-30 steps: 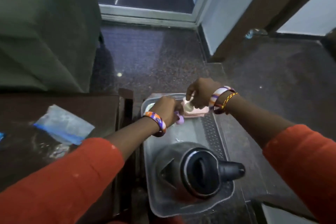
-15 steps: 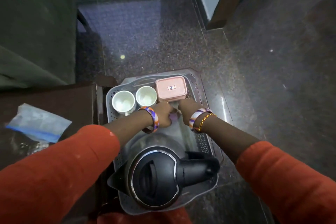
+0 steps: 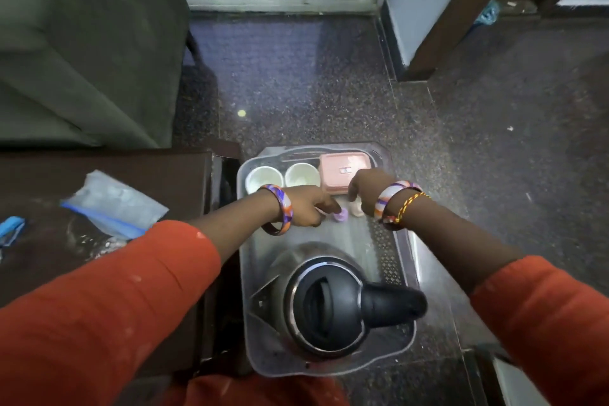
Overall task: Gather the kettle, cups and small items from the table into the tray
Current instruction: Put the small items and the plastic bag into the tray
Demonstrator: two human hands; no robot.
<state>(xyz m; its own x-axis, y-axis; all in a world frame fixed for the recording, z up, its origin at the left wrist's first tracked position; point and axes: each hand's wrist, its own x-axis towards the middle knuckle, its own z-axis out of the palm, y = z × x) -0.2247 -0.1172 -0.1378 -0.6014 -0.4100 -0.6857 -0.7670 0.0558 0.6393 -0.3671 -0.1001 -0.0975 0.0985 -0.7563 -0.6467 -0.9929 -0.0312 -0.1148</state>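
Note:
A clear plastic tray [image 3: 403,250] sits on the floor beside the dark table. Its near end holds a steel kettle [image 3: 333,303] with a black lid and handle. At the far end stand two white cups [image 3: 264,176] [image 3: 301,174] and a pink lidded box [image 3: 342,170]. My left hand [image 3: 308,206] rests in the tray's middle with its fingertips on a small purple item [image 3: 341,216]. My right hand [image 3: 369,189] is just to the right, fingers curled down over a small pale pink item [image 3: 356,209]. Whether either hand grips its item is unclear.
A dark brown table [image 3: 138,171] stands to the left with a clear blue-edged plastic bag [image 3: 112,204] and a blue object [image 3: 11,229] on it. A green upholstered chair [image 3: 82,43] is behind it. Speckled floor surrounds the tray; a wooden door frame [image 3: 461,10] is at the far right.
Both hands stayed in the tray's middle behind the box. The purple and pale pink items now show on the tray floor under the fingertips. My view has shifted slightly.

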